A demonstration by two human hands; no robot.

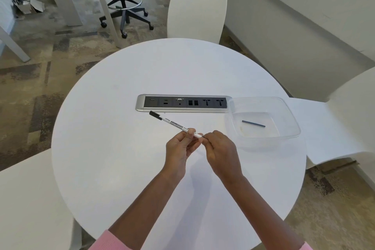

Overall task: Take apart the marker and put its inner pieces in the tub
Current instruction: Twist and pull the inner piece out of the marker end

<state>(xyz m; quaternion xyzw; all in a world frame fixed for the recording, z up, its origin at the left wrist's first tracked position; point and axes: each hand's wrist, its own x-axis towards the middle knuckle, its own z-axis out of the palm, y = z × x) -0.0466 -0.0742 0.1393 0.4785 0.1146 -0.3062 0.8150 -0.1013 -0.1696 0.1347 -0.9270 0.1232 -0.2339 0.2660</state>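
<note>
Pink sleeves [105, 239] at the very bottom of the frame, one on each side. Two bare arms reaching up from them to the middle of the picture.

Left hand [178, 148] curled round the white marker [174, 124], gripping it near its lower right end. Right hand [220, 152] just beside it, fingertips pinching the very tip of that same end, where a tiny dark bit peeks out. Both hands close together over the round white table [142, 168], almost touching.

Marker tilted, running from the hands up and to the left. Black cap [155, 114] on its far upper left end. Black words printed along the white side, too small to read well.

See-through plastic tub [288, 122] to the right of the hands, sitting on the table near its right edge. One thin dark stick [253, 123] lying flat inside the tub, slanted a little.

Long silver and black plug strip [183, 102] set in the table just above the hands. Right end of it meeting the tub's upper left corner; touching or only behind it, hard to tell.

White chair [196, 12] at the top middle, another white chair [345, 117] at the right, and one more [30, 199] at the lower left. Black rolling chair [123, 6] on patchy carpet in the upper left.
</note>
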